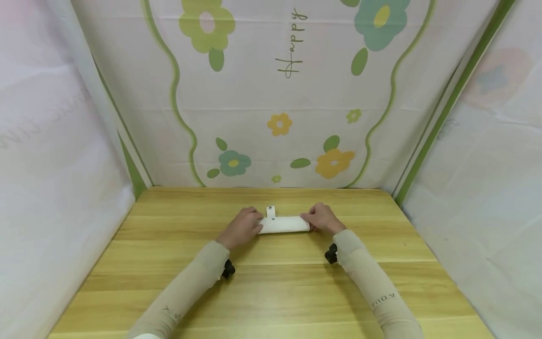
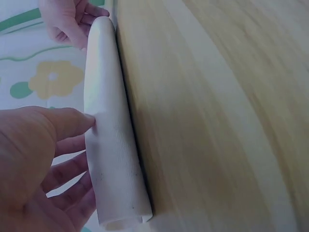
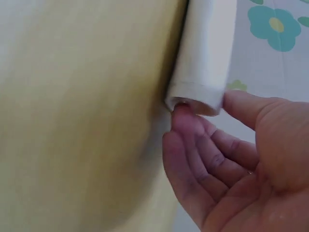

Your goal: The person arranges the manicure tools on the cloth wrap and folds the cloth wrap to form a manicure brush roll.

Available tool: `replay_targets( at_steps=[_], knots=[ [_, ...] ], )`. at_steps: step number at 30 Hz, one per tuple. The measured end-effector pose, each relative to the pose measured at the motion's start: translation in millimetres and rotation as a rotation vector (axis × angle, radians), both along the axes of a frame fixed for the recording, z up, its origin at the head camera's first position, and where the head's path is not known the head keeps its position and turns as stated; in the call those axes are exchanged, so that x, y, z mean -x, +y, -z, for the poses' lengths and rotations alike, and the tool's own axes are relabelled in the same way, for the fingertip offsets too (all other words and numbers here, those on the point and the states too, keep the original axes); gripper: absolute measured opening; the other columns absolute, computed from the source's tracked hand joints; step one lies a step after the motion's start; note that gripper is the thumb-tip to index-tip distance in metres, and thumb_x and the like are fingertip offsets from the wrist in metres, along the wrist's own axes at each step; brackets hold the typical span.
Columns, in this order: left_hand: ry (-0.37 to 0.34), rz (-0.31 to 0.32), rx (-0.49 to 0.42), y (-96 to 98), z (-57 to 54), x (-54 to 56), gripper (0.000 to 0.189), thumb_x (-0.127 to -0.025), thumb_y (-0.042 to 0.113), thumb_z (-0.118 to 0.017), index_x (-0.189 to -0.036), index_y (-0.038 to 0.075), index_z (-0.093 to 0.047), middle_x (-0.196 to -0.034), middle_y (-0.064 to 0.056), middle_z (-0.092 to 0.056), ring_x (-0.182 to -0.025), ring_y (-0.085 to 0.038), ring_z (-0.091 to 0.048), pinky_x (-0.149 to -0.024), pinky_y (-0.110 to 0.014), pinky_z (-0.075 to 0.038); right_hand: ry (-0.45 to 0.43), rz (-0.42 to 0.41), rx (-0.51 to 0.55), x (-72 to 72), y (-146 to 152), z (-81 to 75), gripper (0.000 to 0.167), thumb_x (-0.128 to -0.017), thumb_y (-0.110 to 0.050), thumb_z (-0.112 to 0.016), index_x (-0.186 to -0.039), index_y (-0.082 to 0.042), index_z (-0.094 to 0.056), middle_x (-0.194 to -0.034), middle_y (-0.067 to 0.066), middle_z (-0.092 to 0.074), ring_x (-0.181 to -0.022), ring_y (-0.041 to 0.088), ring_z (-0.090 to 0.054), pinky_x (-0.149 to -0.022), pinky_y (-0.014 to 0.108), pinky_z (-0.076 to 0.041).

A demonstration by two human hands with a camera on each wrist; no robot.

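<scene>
A white rolled-up case [image 1: 284, 224] lies sideways on the wooden table, a short strap [image 1: 270, 212] with metal snaps sticking out from its far side. Around its left part, my left hand [image 1: 244, 228] holds it. In the left wrist view the thumb of the left hand [image 2: 43, 159] presses on the roll [image 2: 108, 121], other fingers along its side. At the opposite end, my right hand [image 1: 322, 218] pinches the rim. The right wrist view shows a fingertip of the right hand [image 3: 227, 154] at the hollow opening of the roll [image 3: 205, 58], thumb against its outside.
The wooden table [image 1: 279, 292] extends around the roll on every side. Behind it hangs a white cloth [image 1: 254, 94] printed with flowers, and more cloth walls stand at left [image 1: 55, 188] and right [image 1: 478, 197]. Small black cameras [image 1: 331, 254] are strapped at both wrists.
</scene>
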State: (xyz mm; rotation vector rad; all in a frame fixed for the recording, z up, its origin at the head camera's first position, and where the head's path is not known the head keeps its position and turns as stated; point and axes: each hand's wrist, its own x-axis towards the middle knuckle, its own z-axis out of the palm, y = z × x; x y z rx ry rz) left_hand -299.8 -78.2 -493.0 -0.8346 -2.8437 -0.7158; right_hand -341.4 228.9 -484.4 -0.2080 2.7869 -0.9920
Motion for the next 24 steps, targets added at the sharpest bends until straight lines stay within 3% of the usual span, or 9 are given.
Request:
replay_targets(
  at_steps=[3, 4, 6, 8, 10, 11, 13, 14, 24],
  knots=[
    [-0.01, -0.014, -0.017, 1.5, 2.6, 0.8, 0.025, -0.102, 0.011, -0.069, -0.123, -0.001, -0.074, -0.117, -0.014, -0.071, -0.11, -0.03, -0.064, -0.099, -0.043, -0.056, 0.027, -0.048, -0.056, 1.8, -8, -12.3, 0.039, -0.103, -0.027, -0.069, -0.07, -0.007, -0.068, -0.057, 0.005, -0.059, -0.05, 0.013, -0.041, -0.051, 0.027, -0.036],
    [-0.011, -0.016, -0.022, 1.8, 3.6, 1.1, 0.024, -0.102, 0.01, -0.068, -0.122, -0.001, -0.074, -0.116, -0.014, -0.071, -0.11, -0.03, -0.064, -0.099, -0.043, -0.056, 0.04, -0.068, -0.085, 2.3, -11, -17.6, 0.034, -0.103, -0.027, -0.069, -0.077, -0.005, -0.071, -0.064, 0.006, -0.063, -0.055, 0.014, -0.047, -0.054, 0.028, -0.042],
    [-0.016, -0.019, -0.032, 2.6, 3.9, 0.3, 0.024, -0.102, 0.01, -0.068, -0.122, -0.001, -0.075, -0.115, -0.014, -0.071, -0.109, -0.03, -0.065, -0.099, -0.043, -0.056, 0.06, -0.139, -0.122, 6.6, -19, -26.2, 0.038, -0.103, -0.024, -0.07, -0.072, -0.005, -0.059, -0.061, 0.002, -0.048, -0.056, 0.014, -0.04, -0.056, 0.029, -0.037],
    [-0.012, -0.02, -0.033, 3.7, 3.9, -0.3, 0.024, -0.102, 0.009, -0.068, -0.121, -0.002, -0.075, -0.115, -0.015, -0.071, -0.109, -0.03, -0.065, -0.099, -0.043, -0.056, 0.083, -0.206, -0.166, 10.3, -28, -33.7, 0.03, -0.102, -0.022, -0.071, -0.082, -0.002, -0.064, -0.075, 0.006, -0.062, -0.068, 0.018, -0.057, -0.065, 0.033, -0.051],
    [-0.009, -0.024, -0.027, 4.8, 4.2, -0.4, 0.024, -0.102, 0.009, -0.068, -0.121, -0.001, -0.075, -0.116, -0.015, -0.072, -0.11, -0.03, -0.066, -0.099, -0.043, -0.057, 0.112, -0.267, -0.208, 14.9, -40, -37.2, 0.026, -0.102, -0.022, -0.072, -0.102, 0.004, -0.07, -0.102, 0.014, -0.074, -0.094, 0.025, -0.071, -0.085, 0.04, -0.06],
    [-0.01, -0.025, -0.021, 5.2, 4.1, -0.6, 0.024, -0.102, 0.009, -0.068, -0.122, -0.002, -0.075, -0.117, -0.015, -0.072, -0.11, -0.03, -0.066, -0.1, -0.044, -0.057, 0.112, -0.288, -0.211, 18.0, -45, -36.5, 0.025, -0.102, -0.021, -0.072, -0.105, 0.004, -0.07, -0.104, 0.014, -0.074, -0.095, 0.026, -0.071, -0.087, 0.039, -0.06],
    [-0.006, -0.024, -0.015, 5.7, 5.1, 0.1, 0.025, -0.101, 0.009, -0.068, -0.122, -0.002, -0.075, -0.117, -0.016, -0.071, -0.11, -0.031, -0.066, -0.1, -0.045, -0.057, 0.12, -0.303, -0.229, 21.9, -57, -33.8, 0.044, -0.102, -0.021, -0.072, -0.136, 0.005, -0.064, -0.139, 0.022, -0.067, -0.127, 0.035, -0.067, -0.108, 0.049, -0.054],
    [-0.003, -0.024, -0.007, 6.1, 5.6, 0.5, 0.025, -0.101, 0.01, -0.068, -0.123, -0.002, -0.074, -0.117, -0.015, -0.071, -0.11, -0.031, -0.066, -0.1, -0.045, -0.057, 0.125, -0.313, -0.233, 24.3, -63, -31.4, 0.048, -0.102, -0.021, -0.071, -0.142, 0.004, -0.061, -0.141, 0.022, -0.066, -0.129, 0.036, -0.065, -0.11, 0.049, -0.053],
    [0.013, -0.023, -0.003, 6.1, 4.3, 1.0, 0.024, -0.101, 0.005, -0.066, -0.122, -0.004, -0.074, -0.117, -0.018, -0.072, -0.109, -0.033, -0.067, -0.099, -0.047, -0.056, 0.159, -0.334, -0.164, 35.9, -96, -1.7, 0.044, -0.098, -0.009, -0.075, -0.139, 0.0, -0.064, -0.135, 0.018, -0.069, -0.124, 0.033, -0.067, -0.105, 0.046, -0.056]
  ],
)
